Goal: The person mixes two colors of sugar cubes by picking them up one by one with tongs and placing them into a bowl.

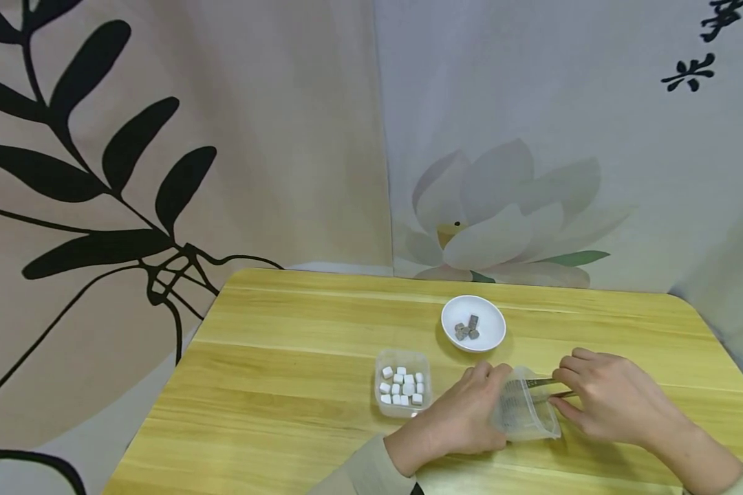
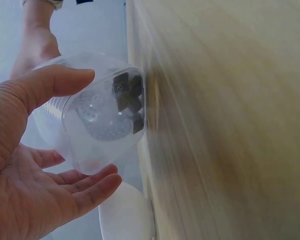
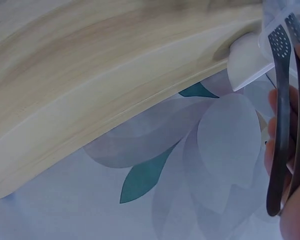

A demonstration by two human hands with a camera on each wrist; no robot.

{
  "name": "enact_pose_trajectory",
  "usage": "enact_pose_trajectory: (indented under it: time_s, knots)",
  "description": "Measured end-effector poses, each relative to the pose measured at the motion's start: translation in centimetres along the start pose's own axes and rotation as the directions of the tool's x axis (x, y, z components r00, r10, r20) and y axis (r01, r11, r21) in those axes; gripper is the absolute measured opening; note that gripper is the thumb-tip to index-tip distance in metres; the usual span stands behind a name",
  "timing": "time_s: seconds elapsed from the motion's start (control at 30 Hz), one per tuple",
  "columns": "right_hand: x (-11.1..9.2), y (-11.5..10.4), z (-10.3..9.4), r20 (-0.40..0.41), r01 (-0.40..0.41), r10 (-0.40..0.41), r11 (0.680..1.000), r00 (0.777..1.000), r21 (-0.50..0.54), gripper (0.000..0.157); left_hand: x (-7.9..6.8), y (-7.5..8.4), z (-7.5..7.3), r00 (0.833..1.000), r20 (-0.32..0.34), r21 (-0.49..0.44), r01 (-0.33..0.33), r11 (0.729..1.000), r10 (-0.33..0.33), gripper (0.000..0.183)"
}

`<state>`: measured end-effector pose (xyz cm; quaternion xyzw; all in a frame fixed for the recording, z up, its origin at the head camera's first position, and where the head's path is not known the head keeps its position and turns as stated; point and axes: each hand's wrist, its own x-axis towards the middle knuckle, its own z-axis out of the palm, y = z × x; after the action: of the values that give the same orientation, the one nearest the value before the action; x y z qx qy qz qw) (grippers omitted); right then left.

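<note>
My left hand (image 1: 461, 416) grips a clear plastic container (image 1: 520, 423) tipped on its side, its mouth towards the right. In the left wrist view, thumb and fingers lie around the container's bottom end (image 2: 97, 150), and several dark cubes (image 2: 121, 92) show through the plastic along its table side. Metal tongs (image 3: 281, 105) with perforated tips are held in my right hand (image 1: 616, 395). The tips reach into the container's mouth; whether they touch a cube cannot be seen.
A white bowl (image 1: 497, 342) with several grey-brown cubes (image 1: 473, 322) stands behind the left hand. Left of that hand is another clear container (image 1: 399, 412) holding several white cubes (image 1: 408, 389). The wooden table (image 1: 272, 385) ends at a printed curtain (image 1: 285, 137).
</note>
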<state>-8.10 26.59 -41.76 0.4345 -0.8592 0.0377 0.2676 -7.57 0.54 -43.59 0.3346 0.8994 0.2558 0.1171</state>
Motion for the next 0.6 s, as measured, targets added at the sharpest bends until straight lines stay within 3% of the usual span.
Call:
enact_pose_trajectory:
  time_s: [0.6]
  knots:
    - [0.51,-0.73,0.31,-0.007,0.021,-0.021,0.999,1.000,0.033,0.058,-0.06,-0.05,-0.04,1.000,-0.003,0.022,0.002,1.000,-0.002,0.104]
